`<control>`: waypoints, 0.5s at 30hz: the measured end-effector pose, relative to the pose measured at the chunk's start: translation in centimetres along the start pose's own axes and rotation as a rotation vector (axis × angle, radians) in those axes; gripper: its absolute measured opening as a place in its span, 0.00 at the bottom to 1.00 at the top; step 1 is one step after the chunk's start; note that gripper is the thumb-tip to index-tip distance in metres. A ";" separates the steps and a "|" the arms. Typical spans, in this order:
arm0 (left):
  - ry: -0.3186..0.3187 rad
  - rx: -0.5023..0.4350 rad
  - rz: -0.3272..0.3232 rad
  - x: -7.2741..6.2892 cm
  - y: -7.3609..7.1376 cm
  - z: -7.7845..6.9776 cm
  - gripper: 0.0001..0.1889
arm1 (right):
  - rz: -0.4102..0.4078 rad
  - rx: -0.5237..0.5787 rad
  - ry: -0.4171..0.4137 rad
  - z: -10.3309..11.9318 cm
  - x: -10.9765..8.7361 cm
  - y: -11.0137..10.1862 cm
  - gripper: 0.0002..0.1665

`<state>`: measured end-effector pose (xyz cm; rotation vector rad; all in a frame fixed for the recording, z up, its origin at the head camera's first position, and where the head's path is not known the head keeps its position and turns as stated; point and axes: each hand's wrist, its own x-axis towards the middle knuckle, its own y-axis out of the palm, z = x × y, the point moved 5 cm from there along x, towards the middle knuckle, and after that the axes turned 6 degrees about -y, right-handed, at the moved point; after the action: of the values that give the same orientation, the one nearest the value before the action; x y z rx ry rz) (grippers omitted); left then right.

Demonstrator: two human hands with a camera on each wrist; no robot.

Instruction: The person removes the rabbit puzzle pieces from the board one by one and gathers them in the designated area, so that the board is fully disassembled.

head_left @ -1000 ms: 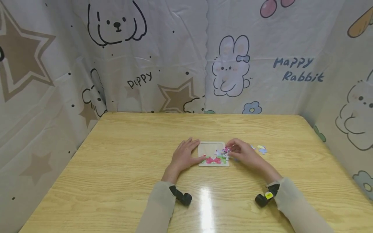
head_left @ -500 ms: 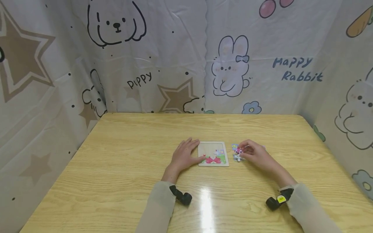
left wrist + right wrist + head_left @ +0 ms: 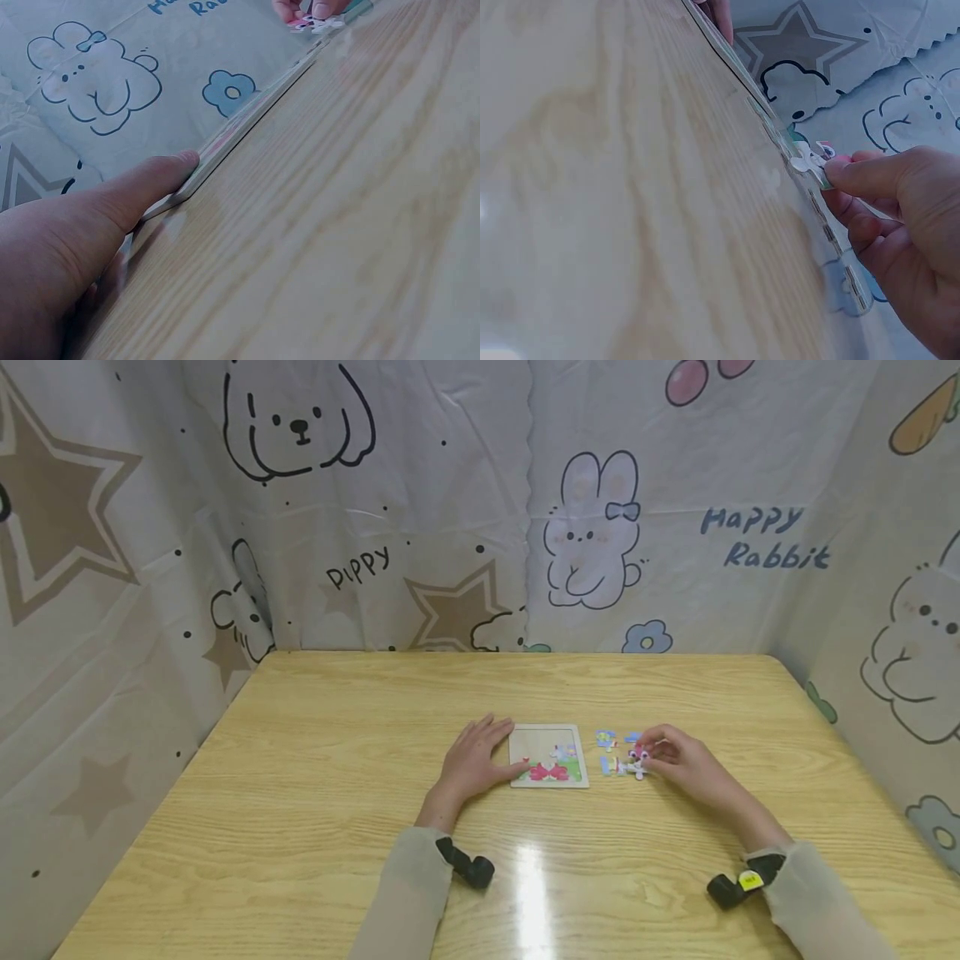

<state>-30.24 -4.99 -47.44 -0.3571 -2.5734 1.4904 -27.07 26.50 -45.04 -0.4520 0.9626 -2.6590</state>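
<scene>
My left hand [image 3: 471, 765] lies at the left edge of a square wooden puzzle board [image 3: 534, 743], its thumb pressing on the lower left of the frame. Printed pieces with pink flowers and green grass fill the board's bottom and right; its upper left shows bare wood. Between right thumb and fingertips, my right hand [image 3: 688, 767] pinches a puzzle piece [image 3: 805, 160] with a pink and white cartoon animal, held right of the board over the loose pieces. The left wrist view shows the left thumb [image 3: 161, 174] on the board's rim.
Several loose puzzle pieces [image 3: 605, 738] lie flat on the wooden table [image 3: 360, 727], just right of the board. Some are partly hidden by the right hand. A printed curtain [image 3: 465, 527] hangs behind the table and along its sides.
My right hand has carried the pinched puzzle piece rightward, from over the board's right edge to above the loose pieces, uncovering some of them. The left hand and board have stayed put.
</scene>
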 end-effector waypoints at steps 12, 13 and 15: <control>-0.002 0.004 0.010 0.0 -0.1 -0.1 0.43 | -0.011 0.006 0.005 -0.1 -0.6 -1.0 0.17; -0.001 0.004 0.010 0.0 -0.1 -0.1 0.43 | -0.011 0.000 0.007 -0.1 -0.7 -1.0 0.17; 0.002 0.005 0.010 0.0 -0.1 0.0 0.43 | -0.009 -0.017 0.012 -0.2 -0.7 -1.1 0.17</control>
<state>-30.27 -4.98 -47.35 -0.3711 -2.5704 1.4986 -26.70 27.71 -44.58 -0.4458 0.9902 -2.6659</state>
